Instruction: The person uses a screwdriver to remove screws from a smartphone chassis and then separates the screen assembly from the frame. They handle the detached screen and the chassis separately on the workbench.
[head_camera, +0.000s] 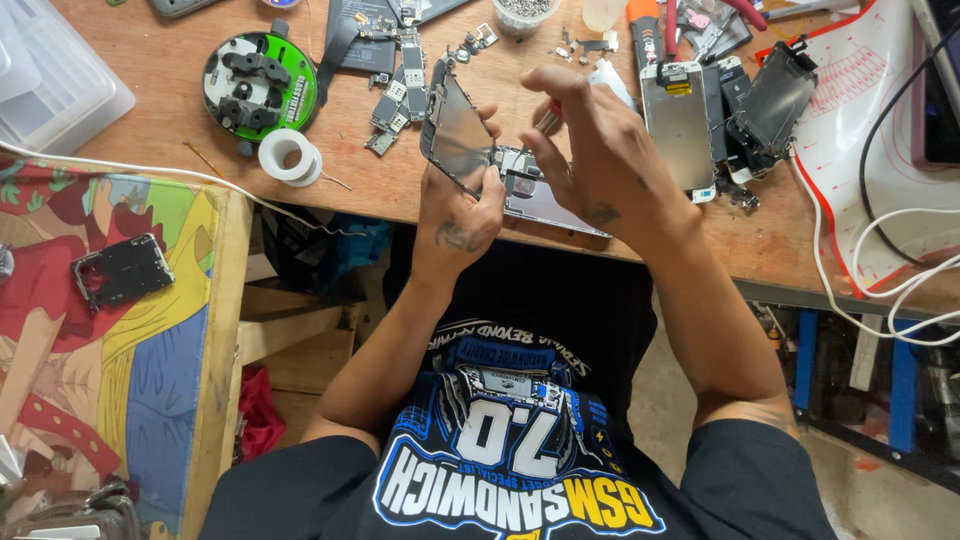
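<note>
My left hand (455, 215) grips the lower edge of a phone screen panel (458, 128) and holds it tilted up from the phone body (545, 203), which lies on the wooden bench (400, 190) at its near edge. My right hand (592, 150) hovers over the joint between panel and body. It pinches a thin metal tool (548, 121), probably tweezers, whose tip points down at the phone's inside. The fingers hide the spot where the tip meets the phone.
A green round fixture (260, 85), a tape roll (290, 156) and loose circuit boards (398, 85) lie to the left. Other opened phones (680, 122) and a white mat (870, 120) with cables (900, 285) lie to the right. A black phone frame (121, 270) rests on a colourful cloth.
</note>
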